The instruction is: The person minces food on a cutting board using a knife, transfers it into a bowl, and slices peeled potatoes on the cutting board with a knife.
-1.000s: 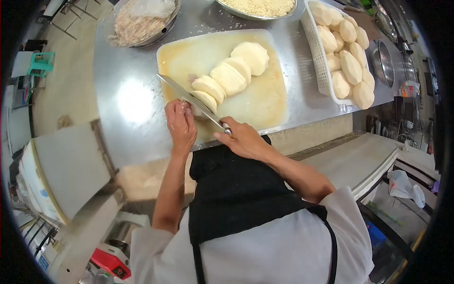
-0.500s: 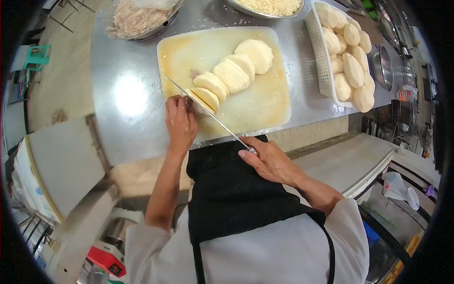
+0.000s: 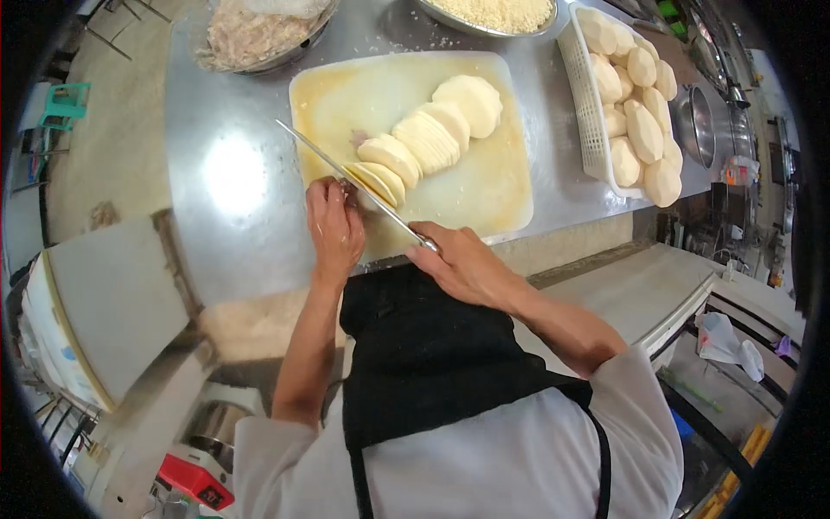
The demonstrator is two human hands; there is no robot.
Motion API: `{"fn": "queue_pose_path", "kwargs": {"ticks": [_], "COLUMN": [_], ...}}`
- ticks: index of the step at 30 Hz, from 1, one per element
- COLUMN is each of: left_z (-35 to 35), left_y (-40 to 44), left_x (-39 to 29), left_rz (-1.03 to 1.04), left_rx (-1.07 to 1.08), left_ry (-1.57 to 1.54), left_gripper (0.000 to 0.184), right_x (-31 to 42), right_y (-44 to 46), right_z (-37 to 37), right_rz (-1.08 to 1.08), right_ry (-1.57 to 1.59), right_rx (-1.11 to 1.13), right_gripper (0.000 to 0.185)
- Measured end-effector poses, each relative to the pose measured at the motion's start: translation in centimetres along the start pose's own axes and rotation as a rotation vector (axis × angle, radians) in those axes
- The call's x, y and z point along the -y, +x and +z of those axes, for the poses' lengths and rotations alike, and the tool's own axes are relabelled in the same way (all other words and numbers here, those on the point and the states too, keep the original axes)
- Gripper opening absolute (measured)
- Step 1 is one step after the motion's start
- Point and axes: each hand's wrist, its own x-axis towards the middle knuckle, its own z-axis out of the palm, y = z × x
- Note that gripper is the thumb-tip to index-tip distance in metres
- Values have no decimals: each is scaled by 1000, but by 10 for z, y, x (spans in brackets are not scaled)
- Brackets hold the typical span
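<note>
In my right hand [image 3: 467,264] is the handle of a long knife [image 3: 341,171], its thin blade slanting up and left across the near left of the cutting board [image 3: 484,195]. My left hand [image 3: 335,227] has its fingers curled against the end of a peeled potato, right beside the blade; that end is mostly hidden by fingers and knife. Just beyond the blade, cut potato slices [image 3: 387,157] lean on one another. They continue as an overlapping row of thin slices [image 3: 428,140], ending with a broad potato piece [image 3: 469,105] at the board's far right.
Whole peeled potatoes [image 3: 644,130] fill a white plastic basket [image 3: 592,138] at the right. Along the far edge stand a bowl of pale, minced-looking food [image 3: 255,35] and a metal bowl of small chopped bits [image 3: 497,13]. The metal table [image 3: 220,233] lies under everything.
My right hand has moved left and slightly up, pushing the knife so its tip reaches further past the board's left side. My left hand stays nearly in place at the potato.
</note>
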Motion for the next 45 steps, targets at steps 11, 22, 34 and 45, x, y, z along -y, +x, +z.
{"fn": "queue_pose_path", "kwargs": {"ticks": [11, 22, 34, 45], "left_z": [-1, 0, 1, 1], "left_y": [0, -3, -5, -8], "left_x": [-1, 2, -1, 3], "left_rz": [-63, -70, -56, -26], "left_rx": [19, 21, 1, -25], "left_ry": [-64, -22, -20, -49], "left_gripper": [16, 21, 24, 21], "right_x": [-23, 8, 21, 13], "right_y": [27, -10, -19, 3], "right_z": [9, -6, -10, -1], "right_rz": [25, 66, 72, 53], "right_ry": [-10, -25, 7, -18], "right_rx": [17, 46, 36, 55], "right_gripper": [40, 35, 33, 43]}}
